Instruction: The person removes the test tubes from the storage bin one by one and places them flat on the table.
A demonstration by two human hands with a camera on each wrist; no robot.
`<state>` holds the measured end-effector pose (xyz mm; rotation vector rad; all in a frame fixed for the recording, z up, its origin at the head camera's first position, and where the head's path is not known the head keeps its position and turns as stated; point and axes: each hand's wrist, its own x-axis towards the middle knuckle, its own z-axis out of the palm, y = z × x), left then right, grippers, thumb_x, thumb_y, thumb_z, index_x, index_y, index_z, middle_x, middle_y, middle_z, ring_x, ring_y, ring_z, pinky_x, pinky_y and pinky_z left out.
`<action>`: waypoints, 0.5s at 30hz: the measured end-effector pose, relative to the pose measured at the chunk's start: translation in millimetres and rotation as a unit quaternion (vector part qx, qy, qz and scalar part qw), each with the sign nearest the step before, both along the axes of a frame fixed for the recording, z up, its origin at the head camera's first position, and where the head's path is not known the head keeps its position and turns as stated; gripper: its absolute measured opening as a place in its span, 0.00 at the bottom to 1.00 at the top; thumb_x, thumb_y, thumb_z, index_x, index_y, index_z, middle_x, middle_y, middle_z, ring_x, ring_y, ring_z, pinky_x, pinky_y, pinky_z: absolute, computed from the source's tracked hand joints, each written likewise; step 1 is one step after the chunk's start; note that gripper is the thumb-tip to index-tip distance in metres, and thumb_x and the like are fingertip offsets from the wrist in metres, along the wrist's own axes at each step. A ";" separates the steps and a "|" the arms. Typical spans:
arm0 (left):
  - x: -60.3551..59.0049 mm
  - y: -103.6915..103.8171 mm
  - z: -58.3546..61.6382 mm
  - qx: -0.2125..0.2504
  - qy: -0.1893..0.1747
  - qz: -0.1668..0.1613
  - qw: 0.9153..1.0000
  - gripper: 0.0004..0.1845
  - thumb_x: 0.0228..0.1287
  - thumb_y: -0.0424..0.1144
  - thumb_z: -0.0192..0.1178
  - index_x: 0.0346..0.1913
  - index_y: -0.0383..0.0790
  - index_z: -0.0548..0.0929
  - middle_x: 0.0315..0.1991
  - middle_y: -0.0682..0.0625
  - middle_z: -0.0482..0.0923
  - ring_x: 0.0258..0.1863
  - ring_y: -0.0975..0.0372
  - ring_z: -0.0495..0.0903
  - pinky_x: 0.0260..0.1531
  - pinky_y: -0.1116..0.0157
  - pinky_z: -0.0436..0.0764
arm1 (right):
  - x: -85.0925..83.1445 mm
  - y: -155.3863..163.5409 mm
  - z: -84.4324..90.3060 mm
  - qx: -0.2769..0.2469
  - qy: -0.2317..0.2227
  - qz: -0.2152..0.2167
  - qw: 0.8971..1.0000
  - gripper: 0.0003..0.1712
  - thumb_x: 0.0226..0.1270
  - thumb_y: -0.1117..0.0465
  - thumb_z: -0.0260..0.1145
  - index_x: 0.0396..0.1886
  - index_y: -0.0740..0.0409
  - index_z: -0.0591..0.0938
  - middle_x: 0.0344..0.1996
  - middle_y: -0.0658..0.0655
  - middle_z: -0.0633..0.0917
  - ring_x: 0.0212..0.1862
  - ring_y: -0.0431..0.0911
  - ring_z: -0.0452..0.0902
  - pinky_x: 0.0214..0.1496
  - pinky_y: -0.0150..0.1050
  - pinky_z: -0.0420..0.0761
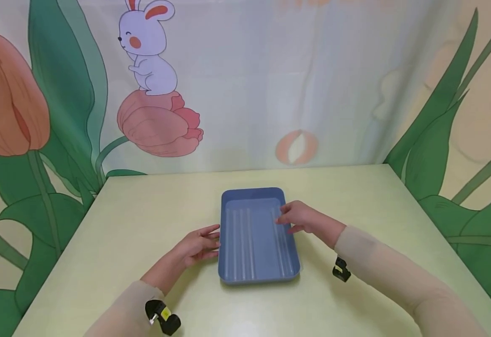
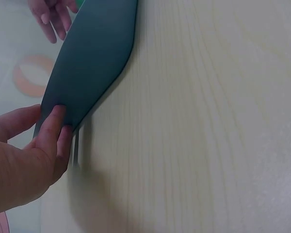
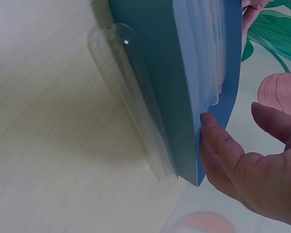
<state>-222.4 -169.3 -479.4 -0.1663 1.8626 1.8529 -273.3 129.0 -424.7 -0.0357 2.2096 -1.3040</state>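
Note:
A blue rectangular tray [image 1: 262, 243] lies lengthwise on the table. Several clear, long strips that look like round-ended tubes [image 3: 211, 73] run along its inside. My left hand [image 1: 197, 245] is at the tray's left side; in the left wrist view its extended fingers [image 2: 53, 124] touch the outer wall. Over the right rim is my right hand [image 1: 300, 216], fingertips right at the edge and thumb held apart, as the right wrist view shows. One clear round-ended tube [image 3: 136, 102] lies along the outside of the tray's right wall.
The pale wood-grain table [image 1: 144, 210] extends around the tray. A printed curtain [image 1: 237, 93] with a rabbit and tulips hangs behind it. Black camera mounts [image 1: 163, 317] are strapped at both wrists.

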 end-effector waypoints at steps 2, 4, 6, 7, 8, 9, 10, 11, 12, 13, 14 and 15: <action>-1.8 0.0 1.9 0.001 0.003 -0.003 1.000 0.37 0.72 0.24 0.53 0.81 0.34 0.55 0.79 0.31 0.55 0.48 0.65 0.84 0.44 0.70 0.87 | -1.8 -0.9 0.1 0.004 0.004 -0.001 1.000 0.39 0.73 0.69 0.61 0.78 0.75 0.57 0.79 0.73 0.57 0.76 0.63 0.64 0.68 0.56 0.80; -2.7 -0.2 3.0 0.002 0.006 -0.008 1.000 0.37 0.72 0.23 0.53 0.81 0.34 0.54 0.79 0.31 0.55 0.49 0.65 0.83 0.45 0.69 0.87 | -8.7 0.4 -8.6 0.005 0.014 -0.002 1.000 0.40 0.71 0.69 0.62 0.78 0.75 0.58 0.78 0.74 0.60 0.75 0.62 0.67 0.65 0.54 0.82; -3.0 -0.6 2.7 0.002 0.006 -0.011 1.000 0.37 0.72 0.23 0.53 0.81 0.33 0.54 0.79 0.30 0.54 0.48 0.66 0.83 0.45 0.69 0.87 | -10.1 2.8 -17.6 0.004 0.040 0.008 0.999 0.41 0.69 0.68 0.66 0.77 0.72 0.61 0.76 0.72 0.65 0.72 0.58 0.73 0.63 0.51 0.84; -3.0 -0.8 2.4 0.003 0.005 -0.010 1.000 0.37 0.72 0.23 0.53 0.81 0.33 0.54 0.79 0.30 0.55 0.47 0.66 0.84 0.44 0.70 0.87 | -19.3 5.8 -30.9 0.002 0.051 0.013 0.999 0.41 0.67 0.67 0.68 0.77 0.72 0.62 0.74 0.73 0.68 0.67 0.56 0.77 0.59 0.49 0.86; -3.0 -1.0 1.7 0.003 0.004 -0.009 1.000 0.37 0.72 0.23 0.53 0.81 0.33 0.54 0.79 0.30 0.55 0.46 0.66 0.84 0.43 0.70 0.87 | -29.5 9.1 -45.7 -0.001 0.062 0.020 0.998 0.42 0.66 0.66 0.69 0.76 0.72 0.64 0.70 0.73 0.71 0.63 0.55 0.81 0.55 0.47 0.88; -2.9 -1.1 1.2 0.003 0.003 -0.009 1.000 0.37 0.72 0.23 0.53 0.81 0.33 0.54 0.79 0.30 0.55 0.45 0.67 0.84 0.42 0.70 0.87 | -37.9 11.1 -58.3 -0.001 0.066 0.023 0.998 0.42 0.65 0.65 0.70 0.76 0.71 0.64 0.69 0.73 0.73 0.60 0.54 0.83 0.52 0.46 0.89; -3.0 -1.1 0.3 0.003 0.002 -0.008 1.000 0.37 0.72 0.23 0.53 0.81 0.33 0.54 0.79 0.30 0.55 0.44 0.67 0.84 0.41 0.71 0.87 | -45.1 12.6 -68.7 -0.003 0.066 0.022 0.998 0.43 0.63 0.65 0.72 0.75 0.71 0.66 0.68 0.72 0.75 0.58 0.52 0.84 0.51 0.46 0.89; -2.9 -1.1 -0.3 0.005 0.001 -0.006 1.000 0.37 0.72 0.23 0.53 0.81 0.33 0.54 0.79 0.30 0.55 0.44 0.67 0.84 0.41 0.71 0.87 | -52.0 13.5 -79.4 -0.001 0.067 0.022 0.998 0.43 0.63 0.65 0.72 0.75 0.70 0.66 0.67 0.71 0.76 0.57 0.52 0.85 0.50 0.46 0.89; -2.7 -0.9 -0.6 0.006 0.000 -0.007 1.000 0.37 0.72 0.23 0.53 0.81 0.33 0.54 0.79 0.30 0.54 0.44 0.67 0.84 0.40 0.71 0.87 | -62.4 14.3 -91.3 0.005 0.058 0.018 0.998 0.43 0.63 0.65 0.72 0.75 0.70 0.66 0.65 0.72 0.77 0.56 0.53 0.85 0.49 0.47 0.89; -2.5 -0.8 -1.1 0.007 0.000 -0.006 1.000 0.38 0.71 0.23 0.53 0.81 0.33 0.54 0.79 0.30 0.54 0.44 0.68 0.84 0.40 0.72 0.87 | -72.4 15.3 -101.8 0.009 0.049 0.014 0.999 0.43 0.63 0.65 0.72 0.76 0.70 0.65 0.65 0.73 0.77 0.56 0.54 0.85 0.48 0.47 0.90; -2.4 -0.7 -1.5 0.008 0.001 -0.007 1.000 0.38 0.71 0.23 0.53 0.81 0.33 0.54 0.79 0.30 0.54 0.44 0.68 0.84 0.40 0.72 0.86 | -75.2 14.7 -106.4 0.014 0.045 0.011 0.999 0.43 0.64 0.65 0.72 0.76 0.70 0.65 0.66 0.73 0.76 0.57 0.55 0.85 0.49 0.48 0.89; -2.2 -0.5 -1.7 0.009 0.002 -0.008 1.000 0.38 0.71 0.22 0.53 0.81 0.33 0.53 0.79 0.30 0.54 0.44 0.68 0.84 0.39 0.72 0.86 | -76.2 13.8 -108.8 0.016 0.039 0.004 0.999 0.43 0.63 0.66 0.71 0.76 0.70 0.65 0.68 0.73 0.75 0.58 0.55 0.85 0.49 0.48 0.89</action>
